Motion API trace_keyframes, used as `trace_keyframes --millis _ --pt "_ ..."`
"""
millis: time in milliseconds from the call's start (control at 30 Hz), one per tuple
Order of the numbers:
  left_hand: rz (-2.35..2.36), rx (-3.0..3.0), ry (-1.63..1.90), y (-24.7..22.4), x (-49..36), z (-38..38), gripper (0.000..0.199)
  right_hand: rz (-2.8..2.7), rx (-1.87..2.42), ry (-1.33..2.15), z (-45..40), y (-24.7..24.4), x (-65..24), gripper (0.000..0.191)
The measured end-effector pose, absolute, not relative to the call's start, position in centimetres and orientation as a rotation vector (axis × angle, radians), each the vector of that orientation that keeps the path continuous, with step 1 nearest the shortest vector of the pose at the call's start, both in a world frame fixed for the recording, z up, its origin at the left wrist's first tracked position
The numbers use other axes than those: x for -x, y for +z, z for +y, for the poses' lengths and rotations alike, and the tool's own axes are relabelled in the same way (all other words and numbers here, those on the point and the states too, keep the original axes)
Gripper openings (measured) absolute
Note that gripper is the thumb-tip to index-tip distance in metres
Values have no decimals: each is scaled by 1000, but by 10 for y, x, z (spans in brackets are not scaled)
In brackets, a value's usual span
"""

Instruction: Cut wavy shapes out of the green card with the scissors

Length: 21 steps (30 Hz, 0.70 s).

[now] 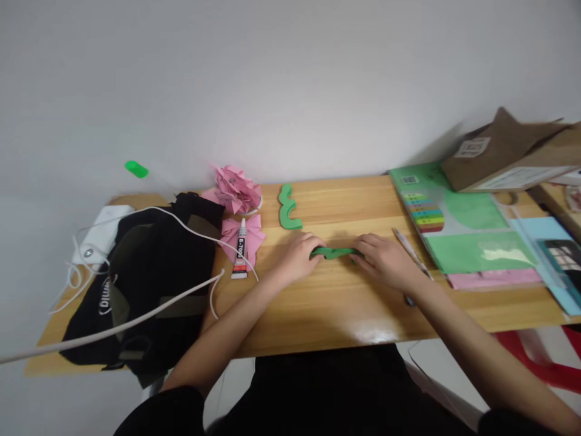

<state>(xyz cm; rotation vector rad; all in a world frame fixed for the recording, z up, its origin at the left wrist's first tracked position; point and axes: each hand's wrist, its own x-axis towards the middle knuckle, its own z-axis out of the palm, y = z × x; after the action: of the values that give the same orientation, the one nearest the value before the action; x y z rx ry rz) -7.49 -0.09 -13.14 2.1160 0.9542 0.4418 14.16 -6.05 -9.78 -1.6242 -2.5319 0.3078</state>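
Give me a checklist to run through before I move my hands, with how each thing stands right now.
1. Grip at both ends of the green strip: ok, left hand on one end, right hand on the other.
2. Wavy green piece apart from both hands: ok, it lies on the table beyond them.
3. Glue tube free of the cable: not ok, the thin white cable runs across it.
4. Glue tube capped: cannot tell, too small to make out.
5. Underside of the green strip clean: cannot tell, it is hidden.
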Motion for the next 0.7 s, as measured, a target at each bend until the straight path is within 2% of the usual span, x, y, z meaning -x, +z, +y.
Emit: trace_keyframes --millis 133,300,700 --pt "942 -2208 413 -130 71 -3 23 -2492 1607 479 -54 -101 -141 18" --pt "989 -2278 449 -133 67 -8 30 -2520 1595 478 -46 -108 -133 30" --pt "1047 -2298 490 -133 69 -16 24 -2522 1652 377 -60 -103 -127 23"
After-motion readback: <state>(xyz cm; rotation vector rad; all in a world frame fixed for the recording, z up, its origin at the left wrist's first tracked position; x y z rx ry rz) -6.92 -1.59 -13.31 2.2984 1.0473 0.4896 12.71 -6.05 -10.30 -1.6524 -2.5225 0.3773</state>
